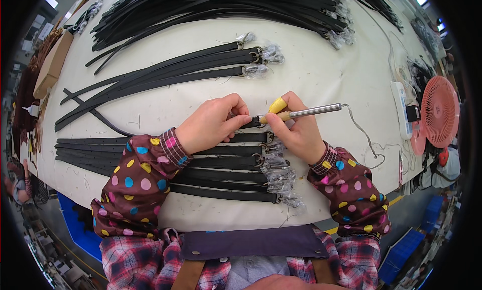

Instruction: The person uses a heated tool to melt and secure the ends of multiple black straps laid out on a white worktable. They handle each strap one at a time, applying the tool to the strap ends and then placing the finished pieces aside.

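My left hand (pixel 216 120) pinches a black strap (pixel 255 122) close to its metal-ringed end, thumb and fingers pressed together. In my right hand (pixel 301 134) is a corded, pen-shaped tool like a soldering iron (pixel 321 110), with a metal shaft and a tan grip. Its working end meets the strap end beside my left fingertips; the exact contact is too small to make out. A yellow finger cover (pixel 277 105) sits on one right finger. Just below my hands lies a row of several black straps (pixel 228 163), their metal ends wrapped in clear plastic (pixel 280 177).
Three or more loose straps (pixel 165 82) lie farther back, before a large pile of black straps (pixel 216 14). To the right are a white power strip (pixel 400 109), a pink fan (pixel 440 112) and the tool's looping cord (pixel 357 124). A cardboard box (pixel 52 64) stands left on the white table (pixel 326 64).
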